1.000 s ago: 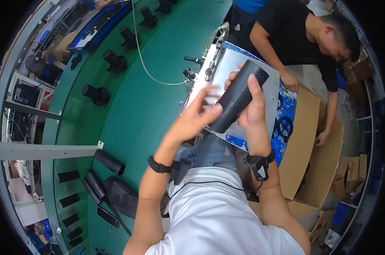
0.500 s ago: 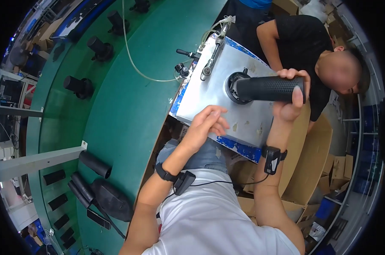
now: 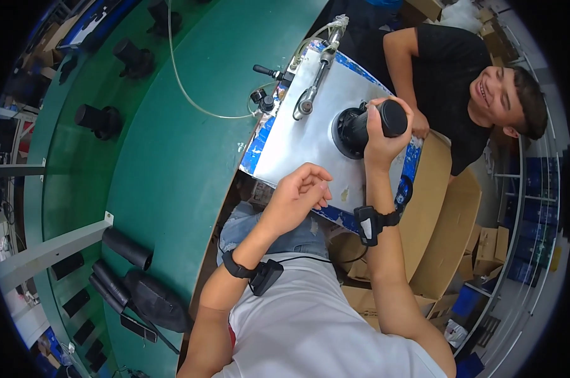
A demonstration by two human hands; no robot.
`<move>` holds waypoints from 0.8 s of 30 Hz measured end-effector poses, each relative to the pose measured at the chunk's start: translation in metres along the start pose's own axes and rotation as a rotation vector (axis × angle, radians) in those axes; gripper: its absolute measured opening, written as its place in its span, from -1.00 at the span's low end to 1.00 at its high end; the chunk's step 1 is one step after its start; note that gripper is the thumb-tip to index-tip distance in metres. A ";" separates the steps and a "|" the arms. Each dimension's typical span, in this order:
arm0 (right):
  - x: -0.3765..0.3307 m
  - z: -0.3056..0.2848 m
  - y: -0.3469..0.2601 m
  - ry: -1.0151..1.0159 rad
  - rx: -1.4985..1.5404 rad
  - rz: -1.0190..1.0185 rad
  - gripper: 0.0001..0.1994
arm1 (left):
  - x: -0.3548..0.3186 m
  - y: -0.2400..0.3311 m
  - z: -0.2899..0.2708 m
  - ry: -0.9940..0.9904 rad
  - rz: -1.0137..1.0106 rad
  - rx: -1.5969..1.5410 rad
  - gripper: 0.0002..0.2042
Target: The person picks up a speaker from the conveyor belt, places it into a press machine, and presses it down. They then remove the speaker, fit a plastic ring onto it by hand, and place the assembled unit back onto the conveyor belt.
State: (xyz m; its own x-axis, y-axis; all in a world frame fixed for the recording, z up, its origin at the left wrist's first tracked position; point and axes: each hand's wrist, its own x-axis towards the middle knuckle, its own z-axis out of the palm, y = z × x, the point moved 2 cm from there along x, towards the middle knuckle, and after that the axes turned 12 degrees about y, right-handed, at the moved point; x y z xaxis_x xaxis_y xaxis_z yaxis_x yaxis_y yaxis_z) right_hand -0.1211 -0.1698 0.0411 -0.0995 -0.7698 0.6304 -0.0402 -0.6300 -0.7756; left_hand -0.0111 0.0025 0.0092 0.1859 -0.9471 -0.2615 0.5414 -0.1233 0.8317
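Fingers of right hand (image 3: pixel 386 129) wrapped round black tube (image 3: pixel 374 123), axis pointing into round socket (image 3: pixel 347 131), seemingly seated; left hand (image 3: pixel 301 192) loosely curled, empty, farther off.

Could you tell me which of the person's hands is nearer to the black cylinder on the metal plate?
Right. The right hand grips the black cylinder; the left hand rests apart at the metal plate's near edge.

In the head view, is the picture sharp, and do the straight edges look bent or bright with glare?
Head view: the right hand on the black cylinder is sharp, without motion blur; the green table edge curves strongly toward the rim from fisheye distortion; the metal plate looks pale and slightly glaring; the corners are black.
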 end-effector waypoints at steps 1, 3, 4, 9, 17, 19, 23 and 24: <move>0.005 0.000 0.004 -0.054 0.141 0.144 -0.61 | 0.001 -0.001 0.000 -0.007 0.013 -0.004 -0.85; 0.026 -0.018 0.015 -0.312 0.303 0.319 -0.59 | 0.002 0.002 0.002 0.005 0.002 0.050 -0.85; 0.035 -0.024 0.021 -0.568 0.470 0.491 -0.56 | 0.003 0.004 0.002 0.016 -0.004 0.107 -0.85; 0.004 -0.011 0.015 -0.301 0.244 0.393 -0.57 | 0.011 0.023 0.001 0.202 0.434 0.434 -0.90; 0.011 -0.019 0.002 -0.348 0.023 0.193 -0.50 | 0.022 0.023 -0.002 0.374 0.597 0.705 -0.93; 0.041 -0.022 0.001 -0.533 0.148 0.285 -0.46 | 0.024 0.023 -0.004 0.366 0.551 0.677 -0.93; 0.024 -0.017 0.009 -0.520 0.236 0.281 -0.47 | 0.024 0.023 -0.006 0.305 0.552 0.631 -0.93; 0.018 -0.017 0.014 -0.333 0.262 0.204 -0.53 | 0.025 0.025 -0.007 0.299 0.569 0.634 -0.93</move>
State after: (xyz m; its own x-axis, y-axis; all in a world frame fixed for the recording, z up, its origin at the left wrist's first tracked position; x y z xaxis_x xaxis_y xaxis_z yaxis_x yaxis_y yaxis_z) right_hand -0.1404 -0.1908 0.0412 0.2467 -0.8445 0.4753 0.2039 -0.4343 -0.8774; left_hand 0.0128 -0.0226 0.0200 0.5406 -0.8094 0.2293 -0.2348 0.1166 0.9650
